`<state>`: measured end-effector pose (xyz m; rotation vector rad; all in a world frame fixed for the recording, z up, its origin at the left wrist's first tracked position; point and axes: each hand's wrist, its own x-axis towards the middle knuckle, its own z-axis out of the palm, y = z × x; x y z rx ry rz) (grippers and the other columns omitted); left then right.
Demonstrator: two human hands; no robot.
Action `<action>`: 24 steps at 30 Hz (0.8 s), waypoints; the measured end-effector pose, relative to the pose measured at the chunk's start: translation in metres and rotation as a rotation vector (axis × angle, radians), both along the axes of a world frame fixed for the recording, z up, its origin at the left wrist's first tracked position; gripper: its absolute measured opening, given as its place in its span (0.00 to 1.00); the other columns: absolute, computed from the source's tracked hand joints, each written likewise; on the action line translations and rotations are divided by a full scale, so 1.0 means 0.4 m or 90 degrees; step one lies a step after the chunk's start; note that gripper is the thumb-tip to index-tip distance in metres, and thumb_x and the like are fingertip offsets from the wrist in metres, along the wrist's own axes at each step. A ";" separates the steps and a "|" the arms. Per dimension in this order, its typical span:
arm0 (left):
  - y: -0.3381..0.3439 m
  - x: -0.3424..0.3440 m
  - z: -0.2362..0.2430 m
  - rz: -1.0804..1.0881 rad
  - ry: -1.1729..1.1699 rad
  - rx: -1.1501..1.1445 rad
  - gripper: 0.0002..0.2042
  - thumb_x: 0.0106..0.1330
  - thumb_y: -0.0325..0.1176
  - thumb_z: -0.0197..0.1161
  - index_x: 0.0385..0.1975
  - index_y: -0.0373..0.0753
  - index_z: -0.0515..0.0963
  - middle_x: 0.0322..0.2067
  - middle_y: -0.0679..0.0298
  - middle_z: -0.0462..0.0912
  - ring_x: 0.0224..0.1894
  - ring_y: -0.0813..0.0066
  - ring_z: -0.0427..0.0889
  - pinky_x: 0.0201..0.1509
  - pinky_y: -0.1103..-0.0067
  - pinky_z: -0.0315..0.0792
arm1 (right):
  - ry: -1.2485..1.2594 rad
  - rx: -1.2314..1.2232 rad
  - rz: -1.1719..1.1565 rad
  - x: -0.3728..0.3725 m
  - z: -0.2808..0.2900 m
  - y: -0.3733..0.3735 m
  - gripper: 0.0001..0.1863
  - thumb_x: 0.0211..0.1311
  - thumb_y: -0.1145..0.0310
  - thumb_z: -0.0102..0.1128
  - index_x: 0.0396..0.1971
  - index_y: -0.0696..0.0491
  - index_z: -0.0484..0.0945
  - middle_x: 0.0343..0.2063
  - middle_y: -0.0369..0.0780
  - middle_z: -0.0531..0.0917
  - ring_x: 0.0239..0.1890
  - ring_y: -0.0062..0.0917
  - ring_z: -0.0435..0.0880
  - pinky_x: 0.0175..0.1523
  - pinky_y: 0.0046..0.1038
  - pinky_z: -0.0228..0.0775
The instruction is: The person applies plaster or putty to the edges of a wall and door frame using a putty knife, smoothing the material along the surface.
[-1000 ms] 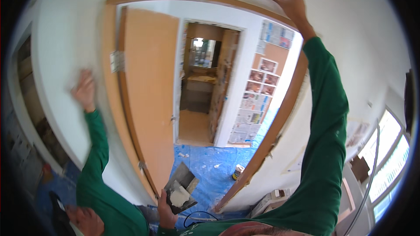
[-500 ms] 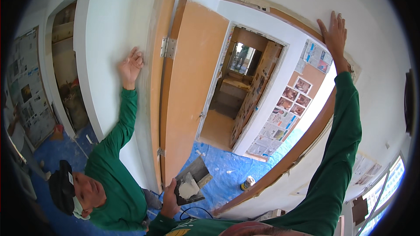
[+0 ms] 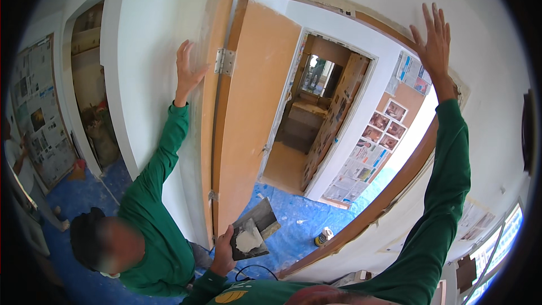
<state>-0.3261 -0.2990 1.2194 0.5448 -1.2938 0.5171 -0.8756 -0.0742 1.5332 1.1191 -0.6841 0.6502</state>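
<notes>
My left hand (image 3: 226, 253) is closed on a dark, flat putty board (image 3: 240, 243) in front of my body. A lump of white putty (image 3: 248, 240) lies on it, and a greyish flat blade (image 3: 263, 219) rests across its upper side. My right hand (image 3: 433, 45) is raised, fingers spread, at the wall by the upper right corner of the wooden door frame (image 3: 389, 33); whether the palm touches the wall I cannot tell. At left, a co-worker in a green sleeve and dark cap lifts an open hand (image 3: 189, 73) beside the frame's left side.
An orange-brown door (image 3: 254, 90) stands ajar on metal hinges (image 3: 224, 61). Blue plastic sheeting (image 3: 296, 223) covers the floor, with a small can (image 3: 323, 236) on it. Beyond are a second doorway (image 3: 305, 118) and newspaper-covered panels (image 3: 361, 161). Another person (image 3: 25, 164) is at far left.
My right hand has spread its fingers more widely at the wall. The co-worker's hand has risen and opened from a curl. My left hand still holds the board.
</notes>
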 end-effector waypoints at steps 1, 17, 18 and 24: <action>-0.074 0.024 0.032 0.061 -0.024 -0.022 0.37 0.52 0.42 0.71 0.63 0.36 0.66 0.63 0.50 0.67 0.65 0.52 0.65 0.67 0.61 0.62 | 0.013 -0.021 0.030 0.027 0.012 -0.012 0.34 0.70 0.47 0.53 0.72 0.41 0.58 0.71 0.43 0.61 0.75 0.40 0.52 0.75 0.49 0.43; -0.181 -0.135 0.023 -0.021 0.008 0.008 0.42 0.47 0.40 0.74 0.66 0.38 0.64 0.67 0.50 0.62 0.68 0.48 0.60 0.70 0.57 0.56 | -0.311 0.131 -0.077 0.011 0.051 -0.050 0.45 0.70 0.36 0.40 0.74 0.55 0.47 0.74 0.53 0.46 0.77 0.46 0.39 0.78 0.49 0.27; -0.183 -0.131 0.024 -0.021 0.007 0.007 0.42 0.47 0.40 0.74 0.66 0.38 0.64 0.67 0.50 0.62 0.69 0.49 0.60 0.70 0.57 0.56 | -0.306 0.131 -0.078 0.004 0.056 -0.056 0.45 0.70 0.36 0.40 0.74 0.55 0.47 0.74 0.53 0.46 0.77 0.46 0.39 0.78 0.49 0.27; -0.200 -0.134 0.022 -0.034 0.004 -0.018 0.42 0.47 0.41 0.74 0.65 0.37 0.65 0.67 0.49 0.62 0.69 0.49 0.60 0.71 0.58 0.55 | -0.180 0.021 -0.109 -0.080 0.039 -0.097 0.38 0.70 0.39 0.43 0.73 0.44 0.54 0.73 0.45 0.54 0.76 0.41 0.46 0.77 0.48 0.36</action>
